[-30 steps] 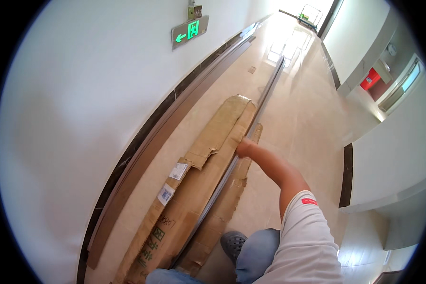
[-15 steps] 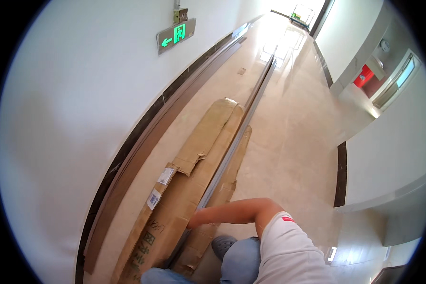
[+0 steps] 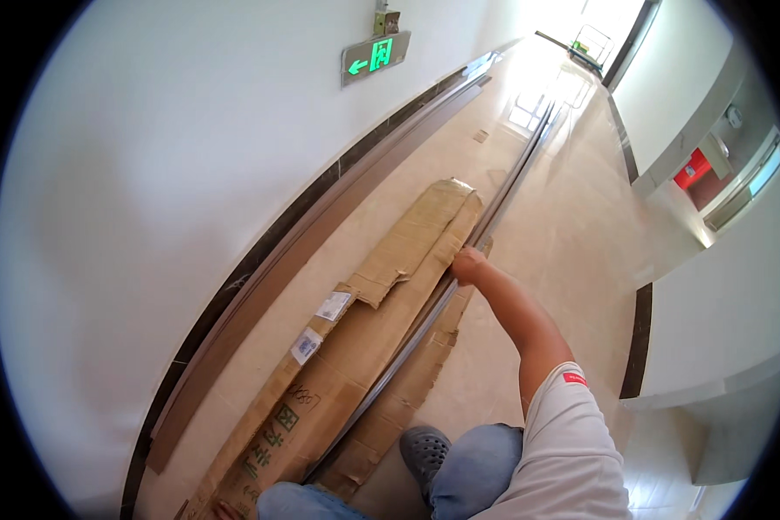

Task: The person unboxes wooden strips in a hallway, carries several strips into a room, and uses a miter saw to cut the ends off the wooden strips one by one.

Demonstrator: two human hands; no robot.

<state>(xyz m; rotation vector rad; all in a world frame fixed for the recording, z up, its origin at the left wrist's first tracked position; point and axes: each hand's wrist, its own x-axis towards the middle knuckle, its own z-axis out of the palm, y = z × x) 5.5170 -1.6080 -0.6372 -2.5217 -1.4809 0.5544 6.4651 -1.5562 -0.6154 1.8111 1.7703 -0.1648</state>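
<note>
My right hand (image 3: 466, 263), at the end of my bare forearm, is closed around long, thin metal profiles (image 3: 520, 169), which run up the hallway from inside an opened cardboard carton (image 3: 329, 390). The carton is torn, with two white labels on its left flap. At the bottom edge, a few fingers of my left hand (image 3: 224, 510) show against the cardboard; most of it is out of frame, so its grip is unclear. My jeans-clad knees and a grey clog are beside the carton.
Long brown boards (image 3: 321, 225) lie along the left wall, under a lit exit sign (image 3: 374, 57). The glossy tiled floor (image 3: 563, 260) runs to a trolley (image 3: 588, 52) at the bright far end. A doorway and red object (image 3: 690, 169) are on the right.
My right hand dropped back toward me half a second ago and is now forward again along the profiles. The profiles show as two lengths now, reaching farther up the hall. The view shifted slightly.
</note>
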